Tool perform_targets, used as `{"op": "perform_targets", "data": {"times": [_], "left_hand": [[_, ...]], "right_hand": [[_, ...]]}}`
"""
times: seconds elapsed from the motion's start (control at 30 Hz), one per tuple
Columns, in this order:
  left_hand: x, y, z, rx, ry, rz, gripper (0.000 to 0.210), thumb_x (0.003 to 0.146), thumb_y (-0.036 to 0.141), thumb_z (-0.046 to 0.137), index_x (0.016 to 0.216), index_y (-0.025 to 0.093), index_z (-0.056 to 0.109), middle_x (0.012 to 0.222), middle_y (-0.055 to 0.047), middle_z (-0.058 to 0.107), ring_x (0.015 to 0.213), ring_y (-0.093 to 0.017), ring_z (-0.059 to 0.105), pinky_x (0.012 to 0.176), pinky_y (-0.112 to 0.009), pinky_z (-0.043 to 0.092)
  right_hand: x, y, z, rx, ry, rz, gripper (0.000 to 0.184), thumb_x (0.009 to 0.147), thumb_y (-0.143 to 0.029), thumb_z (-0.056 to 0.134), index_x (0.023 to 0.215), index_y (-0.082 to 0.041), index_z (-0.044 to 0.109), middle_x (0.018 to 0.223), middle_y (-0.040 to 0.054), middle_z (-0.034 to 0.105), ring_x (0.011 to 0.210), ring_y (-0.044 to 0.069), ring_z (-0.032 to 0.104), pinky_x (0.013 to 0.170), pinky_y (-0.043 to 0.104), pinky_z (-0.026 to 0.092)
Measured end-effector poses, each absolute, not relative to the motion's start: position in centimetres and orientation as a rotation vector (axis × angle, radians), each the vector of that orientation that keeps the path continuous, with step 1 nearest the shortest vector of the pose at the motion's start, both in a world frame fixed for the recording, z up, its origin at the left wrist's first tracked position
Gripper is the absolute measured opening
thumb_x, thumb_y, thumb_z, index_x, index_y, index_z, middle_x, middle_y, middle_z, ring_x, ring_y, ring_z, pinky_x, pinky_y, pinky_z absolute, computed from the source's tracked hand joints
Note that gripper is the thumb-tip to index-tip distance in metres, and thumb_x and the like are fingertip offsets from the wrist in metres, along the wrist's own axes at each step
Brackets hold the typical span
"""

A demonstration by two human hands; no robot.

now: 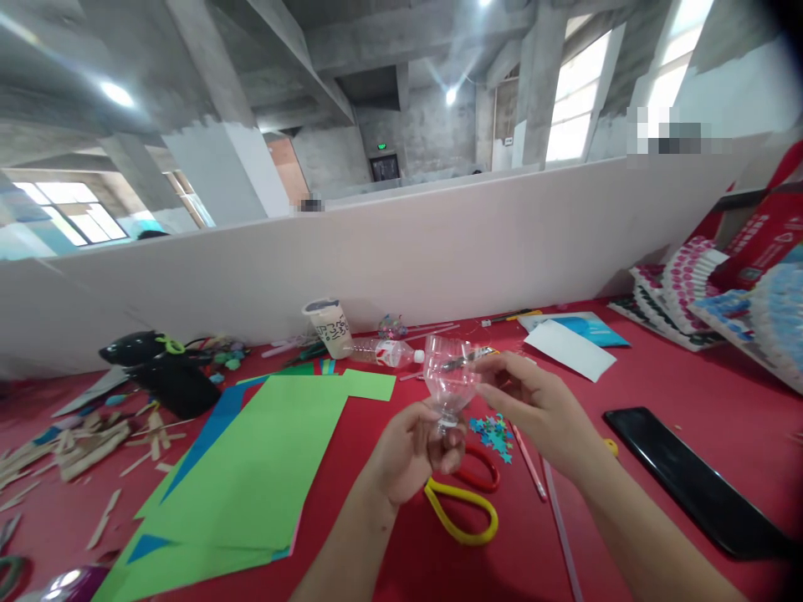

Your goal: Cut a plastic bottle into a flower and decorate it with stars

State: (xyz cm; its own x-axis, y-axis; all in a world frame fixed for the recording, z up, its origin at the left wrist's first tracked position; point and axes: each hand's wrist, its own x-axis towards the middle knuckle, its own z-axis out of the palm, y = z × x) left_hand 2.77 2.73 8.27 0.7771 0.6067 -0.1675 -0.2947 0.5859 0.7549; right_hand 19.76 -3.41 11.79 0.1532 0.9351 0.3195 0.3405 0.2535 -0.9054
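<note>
My left hand [417, 447] grips the neck of a clear plastic bottle top [447, 385], cut off and held with its wide open end up. At its right side my right hand [530, 393] is closed, thumb and fingers pinching a slim dark tool [461, 361]. The tool's tip reaches to the bottle piece; whether it is inside or behind the clear wall I cannot tell. Below my hands lie a yellow loop handle [467, 512] and a red loop handle [486, 470]. Small blue-green paper stars [494, 436] are in a pile between my hands.
Green paper sheets [251, 451] cover the left of the red table. A black bin-like container [181, 376], paper cup [329, 326] and plastic bottle [380, 351] are farther back. A pencil [530, 464] and black phone-like slab [696, 481] lie right. A white partition [439, 251] bounds the back.
</note>
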Motion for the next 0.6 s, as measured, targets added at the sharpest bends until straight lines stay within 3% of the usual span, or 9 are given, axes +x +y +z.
{"op": "perform_targets", "data": {"times": [0.2, 0.33, 0.6], "left_hand": [[4.3, 2.0, 8.8, 0.762, 0.477, 0.628, 0.016, 0.075, 0.021, 0.051, 0.084, 0.012, 0.061, 0.07, -0.004, 0.058, 0.054, -0.011, 0.054, 0.048, -0.022, 0.037], [5.0, 1.4, 9.0, 0.901, 0.475, 0.644, 0.011, 0.079, 0.019, 0.054, 0.086, 0.013, 0.061, 0.07, -0.004, 0.06, 0.057, -0.011, 0.056, 0.052, -0.023, 0.041], [4.4, 1.0, 10.0, 0.993, 0.496, 0.601, 0.021, 0.082, 0.029, 0.055, 0.082, 0.01, 0.063, 0.069, -0.008, 0.062, 0.053, -0.011, 0.055, 0.049, -0.022, 0.042]], "right_hand": [[20.2, -3.9, 12.1, -1.198, -1.369, 0.789, 0.014, 0.086, -0.023, 0.055, 0.099, -0.025, 0.06, 0.072, -0.0032, 0.052, 0.064, 0.013, 0.05, 0.058, 0.026, 0.043], [20.3, -3.9, 12.3, -1.149, -1.374, 0.826, 0.007, 0.084, -0.022, 0.056, 0.09, -0.024, 0.059, 0.067, -0.0044, 0.052, 0.06, 0.013, 0.051, 0.055, 0.025, 0.043], [19.8, -4.0, 12.4, -1.186, -1.503, 0.683, 0.008, 0.083, -0.017, 0.058, 0.081, -0.024, 0.058, 0.069, -0.0036, 0.051, 0.063, 0.013, 0.05, 0.055, 0.025, 0.041]]}}
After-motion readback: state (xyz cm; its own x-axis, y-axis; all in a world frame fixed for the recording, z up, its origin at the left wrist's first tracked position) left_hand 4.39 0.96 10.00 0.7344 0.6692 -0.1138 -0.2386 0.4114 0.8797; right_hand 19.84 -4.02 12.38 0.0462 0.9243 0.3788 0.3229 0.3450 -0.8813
